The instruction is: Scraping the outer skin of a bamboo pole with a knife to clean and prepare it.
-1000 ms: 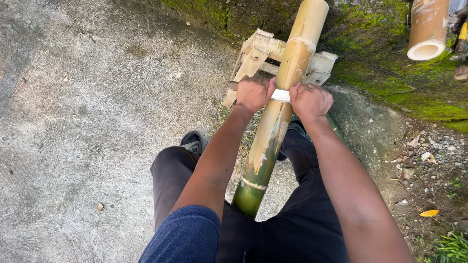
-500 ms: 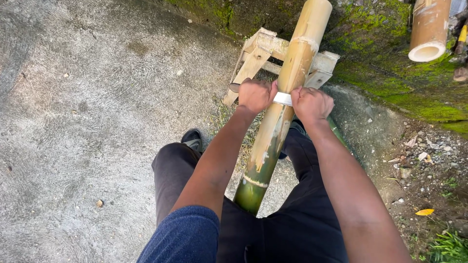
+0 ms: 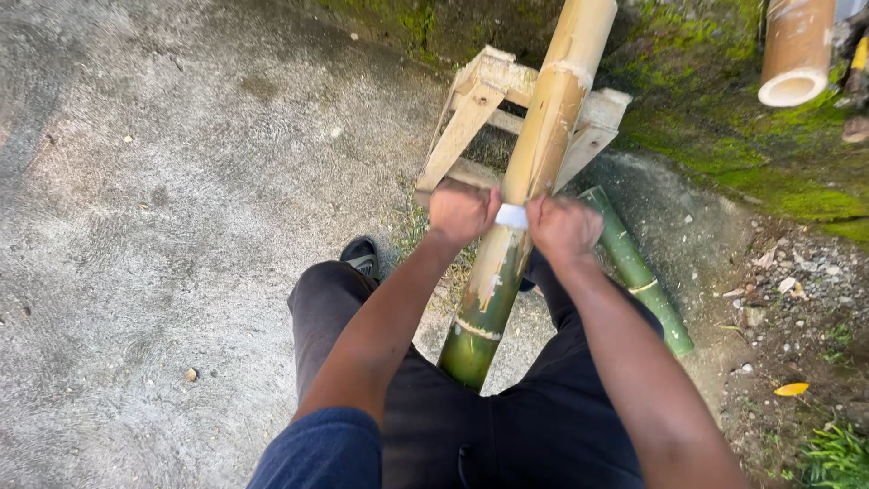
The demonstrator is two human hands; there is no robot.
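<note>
Gripping white-bladed scraper (image 3: 511,215) with both your hands, left hand (image 3: 462,211), right hand (image 3: 563,226), clenched on its ends; long yellow-green bamboo pole (image 3: 534,172) upper part looks scraped pale, green lower end left.

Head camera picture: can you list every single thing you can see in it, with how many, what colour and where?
bamboo pole: 1, tan with a green lower end, slanting from the top down between the legs
white strip: 1, white, across the pole between the two fists
wooden stand: 1, pale wood, under the pole by the wall
green bamboo piece: 1, green, on the ground right of the pole
cut bamboo tube: 1, tan, top right
mossy wall: 1, green and grey, along the top
concrete ground: grey, left
yellow leaf: 1, lower right
shoe: 1, dark, by the left knee
trousers: dark, bottom
left hand: fist at the strip
right hand: fist at the strip
</note>
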